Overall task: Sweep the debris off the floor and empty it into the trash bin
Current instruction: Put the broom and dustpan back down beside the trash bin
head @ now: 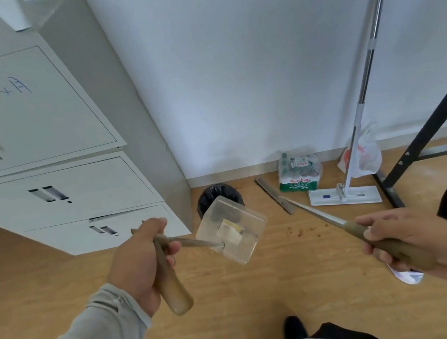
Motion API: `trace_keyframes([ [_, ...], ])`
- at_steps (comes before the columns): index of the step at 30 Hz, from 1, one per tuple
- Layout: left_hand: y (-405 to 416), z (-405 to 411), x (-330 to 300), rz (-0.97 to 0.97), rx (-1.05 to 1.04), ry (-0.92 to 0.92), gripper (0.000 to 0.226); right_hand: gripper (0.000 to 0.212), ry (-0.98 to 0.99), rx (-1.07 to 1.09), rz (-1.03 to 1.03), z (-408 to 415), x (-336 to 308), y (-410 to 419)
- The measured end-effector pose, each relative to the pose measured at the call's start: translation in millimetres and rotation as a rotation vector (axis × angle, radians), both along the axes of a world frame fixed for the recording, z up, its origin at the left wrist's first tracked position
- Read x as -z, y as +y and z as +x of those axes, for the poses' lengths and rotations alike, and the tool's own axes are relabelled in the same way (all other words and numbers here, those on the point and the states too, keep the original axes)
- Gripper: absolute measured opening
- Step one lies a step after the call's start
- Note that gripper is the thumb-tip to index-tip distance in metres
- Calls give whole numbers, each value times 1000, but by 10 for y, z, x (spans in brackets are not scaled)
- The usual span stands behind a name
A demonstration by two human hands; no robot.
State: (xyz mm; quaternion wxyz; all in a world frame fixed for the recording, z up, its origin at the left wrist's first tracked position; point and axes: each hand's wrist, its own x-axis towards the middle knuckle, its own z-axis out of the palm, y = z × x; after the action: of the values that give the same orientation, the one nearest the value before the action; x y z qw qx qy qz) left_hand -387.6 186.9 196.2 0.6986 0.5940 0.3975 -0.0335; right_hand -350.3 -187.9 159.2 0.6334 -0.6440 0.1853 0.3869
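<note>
Clear plastic dustpan [231, 229], some pale scrap inside, held up just short of the black-lined bin [219, 197] and overlapping its near rim in this view. Left hand [143, 261] grips the pan's handle, fingers curled round it. Right hand [407, 238] grips the broom [278, 198] handle; its head lies on the floor right of the bin. Brown crumbs [302, 231] remain near the broom head. Likely next: pan forward, tip over the bin.

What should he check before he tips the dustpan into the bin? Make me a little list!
1. Left hand grips the dustpan handle: ok.
2. Dustpan holds swept scraps: ok.
3. Dustpan is over the trash bin opening: cannot tell.
4. Bin has a black liner: ok.
5. Right hand holds the broom clear of the bin: ok.
6. Floor is clean: not ok, crumbs remain.
</note>
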Motion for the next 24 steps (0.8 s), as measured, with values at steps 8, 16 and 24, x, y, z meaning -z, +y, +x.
trace_keyframes([
  [8, 73, -272, 516, -131, -22, 18, 17, 25, 20, -41, -96, -115, -1, 333],
  [16, -81, -62, 972, -233, 14, 77, 23, 29, -18, 57, -24, 224, 192, 588],
  [24, -504, 723, 1359, -257, 44, 151, 32, 31, -112, 138, 1, 1091, 497, 451],
])
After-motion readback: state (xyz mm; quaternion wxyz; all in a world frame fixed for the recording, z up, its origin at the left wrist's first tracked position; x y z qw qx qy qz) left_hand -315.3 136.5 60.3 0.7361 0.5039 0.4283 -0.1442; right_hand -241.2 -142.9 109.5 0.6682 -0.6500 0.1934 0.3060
